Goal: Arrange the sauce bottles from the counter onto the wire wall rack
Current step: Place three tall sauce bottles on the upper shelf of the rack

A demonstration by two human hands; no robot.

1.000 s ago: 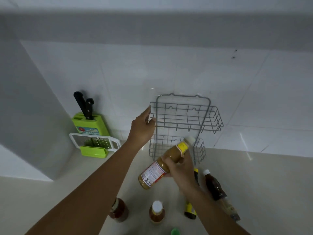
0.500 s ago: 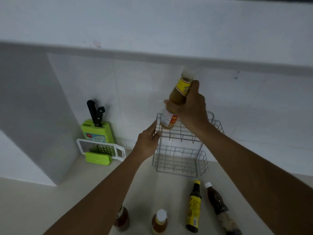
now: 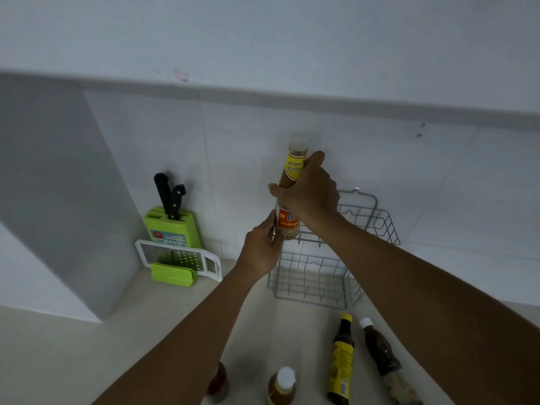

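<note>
- Since half a second ago, the sauce bottle [image 3: 292, 194] has turned from tilted to upright and come lower, its base now at the left end of the wire rack's [image 3: 377, 223] top basket.
- The right hand [image 3: 309, 191] is wrapped tight around the bottle's middle.
- The left hand [image 3: 263, 247] has stayed at the rack's left edge, fingers curled beside the bottle's base; whether it grips the wire or the bottle, I cannot tell.
- Four more bottles on the desk [image 3: 87, 346]: two standing, one part hidden behind the left arm, and two lying down.
- One rack with two baskets.
- One green knife block [image 3: 172, 229] holding two knives, one grater [image 3: 178, 257] in front.
</note>
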